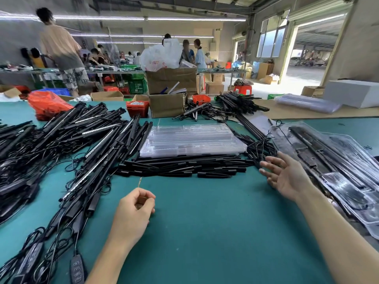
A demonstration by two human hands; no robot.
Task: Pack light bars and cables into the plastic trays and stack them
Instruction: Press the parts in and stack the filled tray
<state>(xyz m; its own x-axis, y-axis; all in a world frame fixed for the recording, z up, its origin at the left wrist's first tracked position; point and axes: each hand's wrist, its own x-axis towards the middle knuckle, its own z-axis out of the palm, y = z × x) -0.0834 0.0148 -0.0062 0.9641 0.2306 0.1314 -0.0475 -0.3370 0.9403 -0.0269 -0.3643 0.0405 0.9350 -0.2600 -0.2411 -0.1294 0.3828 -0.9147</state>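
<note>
On the green bench point(205, 232), front and centre: bare working patch, flanked by stock on every side — presumably so each part is one reach away. Left hand point(134, 210) hovering low, fingers curled in loosely, nothing visibly held. Right hand point(287, 177) raised, palm turned in, fingers spread and relaxed, gripping nothing, just beside the packed trays point(332, 167) stacked at right with black bars and cables already seated. Empty clear trays point(190, 140) piled straight ahead, resting on a row of short black bars point(184, 167); likely next pick, since no tray sits in the working patch. Long light bars with cables point(67, 140) heaped at left, inline controller point(77, 269) trailing near the front edge. Cardboard boxes point(168, 93) and red bin of small parts point(137, 107) behind. Writing: red print on a white bag point(158, 56) at the back — too blurred to read; no legible labels elsewhere.
</note>
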